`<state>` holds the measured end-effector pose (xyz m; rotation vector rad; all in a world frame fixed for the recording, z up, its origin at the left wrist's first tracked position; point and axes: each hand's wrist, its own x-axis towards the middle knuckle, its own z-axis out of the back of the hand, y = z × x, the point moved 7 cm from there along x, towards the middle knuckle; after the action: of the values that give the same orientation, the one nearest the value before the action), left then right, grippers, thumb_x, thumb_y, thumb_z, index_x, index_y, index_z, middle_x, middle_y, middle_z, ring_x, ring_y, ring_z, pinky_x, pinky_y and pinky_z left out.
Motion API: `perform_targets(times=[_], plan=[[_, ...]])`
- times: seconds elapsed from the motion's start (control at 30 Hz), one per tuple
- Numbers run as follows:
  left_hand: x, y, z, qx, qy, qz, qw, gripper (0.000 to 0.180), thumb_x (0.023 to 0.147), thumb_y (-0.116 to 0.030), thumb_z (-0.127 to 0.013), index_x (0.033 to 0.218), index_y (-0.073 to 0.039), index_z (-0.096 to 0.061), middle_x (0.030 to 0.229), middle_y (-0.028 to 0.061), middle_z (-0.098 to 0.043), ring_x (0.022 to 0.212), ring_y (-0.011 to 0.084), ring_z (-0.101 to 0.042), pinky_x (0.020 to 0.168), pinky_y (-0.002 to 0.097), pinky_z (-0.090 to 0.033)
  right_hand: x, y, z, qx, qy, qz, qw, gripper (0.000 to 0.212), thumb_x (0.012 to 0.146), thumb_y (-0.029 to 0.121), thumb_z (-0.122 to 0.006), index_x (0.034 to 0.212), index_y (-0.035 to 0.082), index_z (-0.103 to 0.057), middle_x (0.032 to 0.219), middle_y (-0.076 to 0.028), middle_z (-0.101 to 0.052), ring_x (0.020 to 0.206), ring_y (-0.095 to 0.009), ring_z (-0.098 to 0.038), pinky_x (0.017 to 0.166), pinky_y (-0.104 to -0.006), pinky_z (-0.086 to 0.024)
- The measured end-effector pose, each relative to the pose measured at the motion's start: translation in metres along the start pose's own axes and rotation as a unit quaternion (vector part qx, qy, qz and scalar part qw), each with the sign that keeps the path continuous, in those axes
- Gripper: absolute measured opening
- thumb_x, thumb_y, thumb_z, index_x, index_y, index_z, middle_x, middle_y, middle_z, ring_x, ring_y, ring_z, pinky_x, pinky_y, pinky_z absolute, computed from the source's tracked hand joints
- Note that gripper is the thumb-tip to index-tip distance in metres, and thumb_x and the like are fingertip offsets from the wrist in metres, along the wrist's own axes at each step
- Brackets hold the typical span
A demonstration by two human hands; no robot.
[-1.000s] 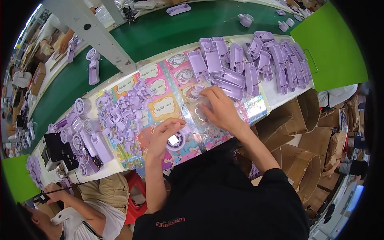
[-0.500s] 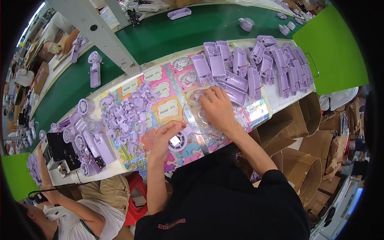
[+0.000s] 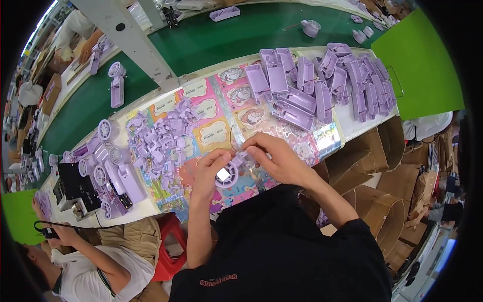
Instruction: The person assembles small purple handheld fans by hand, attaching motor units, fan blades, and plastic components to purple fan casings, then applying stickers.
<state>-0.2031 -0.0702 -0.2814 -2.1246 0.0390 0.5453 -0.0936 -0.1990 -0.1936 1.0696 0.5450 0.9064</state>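
My left hand [image 3: 207,173] is closed on a round lilac fan housing [image 3: 234,177] with a spoked ring and a bright white square at its middle. It is held low over the mat near my body. My right hand [image 3: 274,158] has its thumb and fingers pinched together at the housing's short neck. A small lilac part [image 3: 242,156] shows at those fingertips; whether it belongs to the neck or is separate I cannot tell. A thin wire [image 3: 231,138] loops up beside the hands. Left of them lies a heap of small lilac plastic pieces [image 3: 163,141].
Several long lilac shells [image 3: 294,113] lie piled at the right, before a green panel [image 3: 417,65]. Finished-looking fan bodies and a black box [image 3: 79,186] stand at the left, beside a co-worker [image 3: 100,261]. Behind runs a green belt [image 3: 211,43]; cardboard boxes [image 3: 372,216] stand right.
My right hand has come back from beside the shells to the fan housing, and its fingers have closed there. My left hand still holds the housing, slightly shifted.
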Motion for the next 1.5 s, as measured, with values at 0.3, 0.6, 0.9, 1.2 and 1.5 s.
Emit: perform_targets(times=[0.3,0.6,0.9,1.2,1.5], plan=[[-0.002,0.003,-0.009,0.125,-0.051,-0.090,0.987,0.021,0.096,-0.019,-0.069,0.106,0.000,-0.071,0.092,0.0010,-0.069,0.085,0.0070,-0.062,0.076,0.0228,-0.048,0.001,-0.009,-0.010,0.027,0.021,-0.127,0.991,0.021,0.097,0.015,-0.064,0.109,-0.003,-0.064,0.088,-0.021,-0.071,0.080,-0.033,-0.071,0.072,-0.0388,-0.053],[-0.016,-0.005,-0.020,0.039,-0.041,-0.124,0.991,0.019,0.091,-0.006,-0.065,0.109,0.000,-0.064,0.101,0.0017,-0.066,0.093,0.0085,-0.060,0.082,0.0226,-0.047,-0.011,0.002,-0.015,0.027,0.002,-0.071,0.997,0.028,0.096,0.013,-0.067,0.117,-0.004,-0.062,0.096,-0.017,-0.069,0.083,-0.026,-0.066,0.074,-0.0364,-0.053],[-0.026,-0.023,-0.028,0.168,-0.087,-0.204,0.960,0.013,0.091,-0.005,-0.068,0.101,0.003,-0.066,0.097,0.0047,-0.066,0.092,0.0097,-0.060,0.081,0.0251,-0.048,-0.019,-0.021,-0.020,0.164,0.015,-0.108,0.980,0.032,0.092,0.013,-0.073,0.117,-0.004,-0.065,0.098,-0.013,-0.071,0.085,-0.019,-0.067,0.078,-0.0334,-0.054],[-0.017,-0.026,-0.032,0.065,0.014,-0.235,0.970,0.006,0.092,-0.002,-0.065,0.096,0.003,-0.065,0.097,0.0058,-0.062,0.090,0.0125,-0.059,0.082,0.0258,-0.045,-0.024,-0.007,-0.013,0.214,0.004,-0.111,0.971,0.025,0.092,0.011,-0.074,0.112,-0.003,-0.068,0.091,-0.004,-0.069,0.081,-0.010,-0.060,0.074,-0.0272,-0.050],[0.048,-0.058,-0.052,0.410,-0.018,-0.172,0.896,0.023,0.090,-0.017,-0.072,0.104,0.001,-0.067,0.089,0.0116,-0.071,0.082,0.0172,-0.068,0.073,0.0320,-0.053,-0.020,-0.080,0.001,0.239,-0.161,-0.087,0.954,0.027,0.096,0.010,-0.068,0.119,-0.003,-0.066,0.091,-0.002,-0.068,0.080,-0.007,-0.058,0.073,-0.0246,-0.048]])
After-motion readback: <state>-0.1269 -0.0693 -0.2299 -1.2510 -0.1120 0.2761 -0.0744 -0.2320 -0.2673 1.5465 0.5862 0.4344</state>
